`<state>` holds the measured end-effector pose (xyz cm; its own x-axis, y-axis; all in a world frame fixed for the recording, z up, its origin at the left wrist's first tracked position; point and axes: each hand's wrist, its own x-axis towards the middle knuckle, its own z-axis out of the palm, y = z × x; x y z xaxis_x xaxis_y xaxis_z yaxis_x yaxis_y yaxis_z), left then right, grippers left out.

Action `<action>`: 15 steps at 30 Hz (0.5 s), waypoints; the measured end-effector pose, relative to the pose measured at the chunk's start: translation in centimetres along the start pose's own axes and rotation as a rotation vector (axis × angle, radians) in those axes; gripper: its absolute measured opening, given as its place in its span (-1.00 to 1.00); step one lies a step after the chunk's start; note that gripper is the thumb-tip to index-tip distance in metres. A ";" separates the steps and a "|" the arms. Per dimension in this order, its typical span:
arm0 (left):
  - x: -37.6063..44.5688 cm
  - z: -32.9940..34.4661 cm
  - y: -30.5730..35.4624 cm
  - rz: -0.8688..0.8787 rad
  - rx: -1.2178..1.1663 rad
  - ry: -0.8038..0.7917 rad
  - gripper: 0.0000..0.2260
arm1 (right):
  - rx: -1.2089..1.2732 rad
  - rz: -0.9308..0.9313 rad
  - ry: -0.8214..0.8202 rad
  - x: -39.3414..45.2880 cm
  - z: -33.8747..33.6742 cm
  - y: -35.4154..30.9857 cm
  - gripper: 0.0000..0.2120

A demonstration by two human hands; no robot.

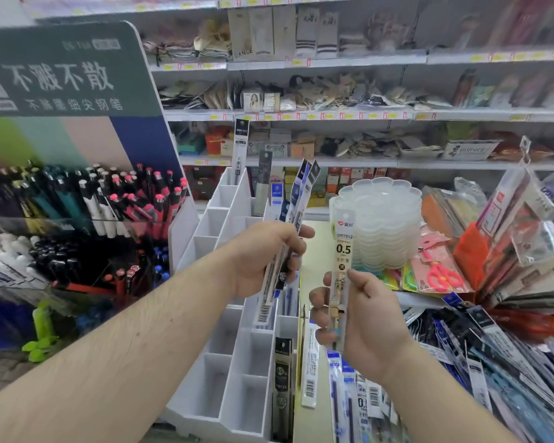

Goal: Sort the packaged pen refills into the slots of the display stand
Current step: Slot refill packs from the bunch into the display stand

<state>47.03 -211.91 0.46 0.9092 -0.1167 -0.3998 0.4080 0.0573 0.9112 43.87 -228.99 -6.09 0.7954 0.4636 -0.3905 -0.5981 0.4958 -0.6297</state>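
The right hand [359,314] pinches a single packaged refill [342,266] marked 0.5, held upright between thumb and fingers. The left hand [263,260], well apart from it and higher, grips a fanned bunch of refill packs [296,199] above the white display stand [237,378]. Most of the stand's slots hold nothing visible; a dark refill pack [282,378] stands in a near slot at its right edge, and at the far end one tall pack [240,148] and a darker one [264,174] stand upright. To the right a loose heap of refill packs [461,362] lies on the counter. Behind the right hand rises a stack of clear scalloped trays [381,219]. On the left, a pen rack [109,203] holds capped pens in tiers.
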 end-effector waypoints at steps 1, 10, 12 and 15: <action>-0.1 0.1 0.1 -0.004 -0.039 -0.024 -0.74 | -0.025 -0.046 0.039 0.0 0.2 -0.2 -0.79; -0.1 -0.1 -0.1 0.044 -0.057 -0.114 -0.86 | -0.106 -0.389 0.059 0.3 1.6 -3.2 -0.84; -0.1 -0.2 -0.2 0.062 -0.012 -0.099 -0.85 | -0.128 -0.443 0.080 0.7 2.1 -3.3 -0.84; -0.3 -0.1 -0.1 0.054 0.012 -0.077 -0.77 | -0.152 -0.507 0.131 1.2 2.7 -3.2 -0.65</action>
<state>46.74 -211.77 0.42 0.9205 -0.1899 -0.3414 0.3569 0.0537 0.9326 46.45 -228.05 -2.71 0.9918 0.0937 -0.0873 -0.1234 0.5167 -0.8472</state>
